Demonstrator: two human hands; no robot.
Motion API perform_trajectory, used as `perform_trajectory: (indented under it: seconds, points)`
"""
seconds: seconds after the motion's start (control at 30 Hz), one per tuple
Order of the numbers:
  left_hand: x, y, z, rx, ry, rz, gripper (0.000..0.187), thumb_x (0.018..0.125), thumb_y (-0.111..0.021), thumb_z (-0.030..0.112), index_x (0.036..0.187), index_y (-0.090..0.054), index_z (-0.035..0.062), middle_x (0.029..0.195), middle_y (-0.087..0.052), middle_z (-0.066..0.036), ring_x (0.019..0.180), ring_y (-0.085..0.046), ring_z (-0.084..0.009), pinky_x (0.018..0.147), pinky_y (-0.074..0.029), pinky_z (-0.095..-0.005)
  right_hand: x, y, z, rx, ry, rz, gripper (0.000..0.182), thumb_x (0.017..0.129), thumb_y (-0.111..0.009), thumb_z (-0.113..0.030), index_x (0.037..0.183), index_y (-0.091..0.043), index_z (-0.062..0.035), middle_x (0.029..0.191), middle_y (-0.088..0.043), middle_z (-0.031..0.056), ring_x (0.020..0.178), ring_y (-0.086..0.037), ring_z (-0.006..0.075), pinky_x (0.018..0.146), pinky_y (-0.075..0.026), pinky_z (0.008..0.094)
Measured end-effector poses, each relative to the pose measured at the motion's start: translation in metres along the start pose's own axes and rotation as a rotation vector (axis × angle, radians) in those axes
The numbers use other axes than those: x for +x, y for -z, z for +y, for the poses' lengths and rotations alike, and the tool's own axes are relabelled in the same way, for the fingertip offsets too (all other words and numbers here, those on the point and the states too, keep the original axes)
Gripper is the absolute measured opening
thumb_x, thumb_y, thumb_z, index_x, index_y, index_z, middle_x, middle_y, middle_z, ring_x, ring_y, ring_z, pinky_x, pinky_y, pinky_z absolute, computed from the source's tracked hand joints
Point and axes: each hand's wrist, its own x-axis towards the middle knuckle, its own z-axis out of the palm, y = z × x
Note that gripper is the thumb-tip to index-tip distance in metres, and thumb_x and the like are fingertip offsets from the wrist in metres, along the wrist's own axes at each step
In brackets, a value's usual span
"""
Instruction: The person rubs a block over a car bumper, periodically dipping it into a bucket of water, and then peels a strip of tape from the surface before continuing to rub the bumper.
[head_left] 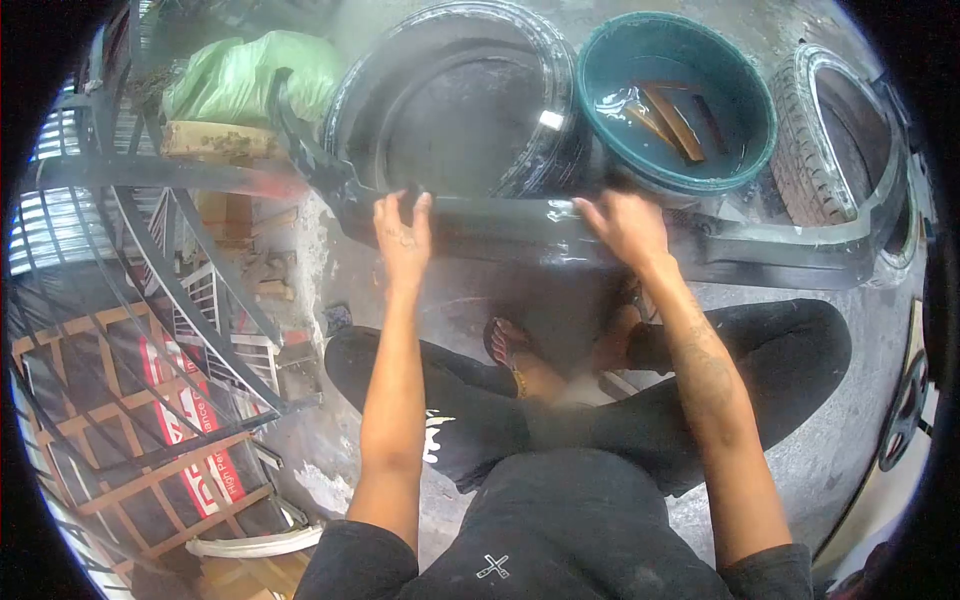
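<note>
Black panel (500, 225), long and curved up at its ends, runs crosswise in front of me, just beyond my sandaled feet (512, 345), and both my hands are on its far upper edge. My left hand (403, 238) is near its left end, back of the hand up, wrist nearly straight, the fingers bent and the thumb reaching up on the inner side with a gap between them; I can't tell how tightly it holds. My right hand (628, 228) is bent over the edge farther along, thumb pointing left, fingers closed over the far side and partly blurred, so I have the edge gripped there. My left forearm (393, 375) goes nearly straight forward, and my right forearm (705, 370) slants inward from the elbow, both passing above my spread legs (790, 345).

Behind the panel, a big tire (545, 45) lies nearest my left hand, and a green tub (640, 165) of water with wooden strips (672, 122) stands beyond my right. Another tire (803, 150) leans near the panel's right end.
</note>
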Motion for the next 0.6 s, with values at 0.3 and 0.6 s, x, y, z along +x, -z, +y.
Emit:
perform_trajectory:
  seconds: [0.3,0.6]
  points:
    - [0.014,-0.028,-0.019,0.226,-0.086,-0.07,0.034,0.099,-0.07,0.025,0.104,-0.059,-0.0065,0.108,-0.061,-0.029,0.103,-0.061,-0.0494,0.091,-0.051,-0.0547,0.002,-0.034,0.016,-0.108,-0.011,0.066,0.061,0.107,-0.054,-0.056,0.078,-0.074,-0.006,0.073,-0.073,0.0227,0.071,-0.073,0.0431,0.067,-0.058,0.0526]
    - [0.014,-0.027,-0.045,0.346,-0.178,-0.02,0.029,0.1,-0.067,0.024,0.103,-0.058,-0.0034,0.103,-0.058,-0.026,0.098,-0.061,-0.0459,0.087,-0.051,-0.0539,-0.001,-0.038,0.018,-0.068,0.027,0.154,0.056,0.107,-0.058,-0.052,0.077,-0.073,-0.0076,0.069,-0.071,0.0198,0.065,-0.071,0.0422,0.061,-0.057,0.0506]
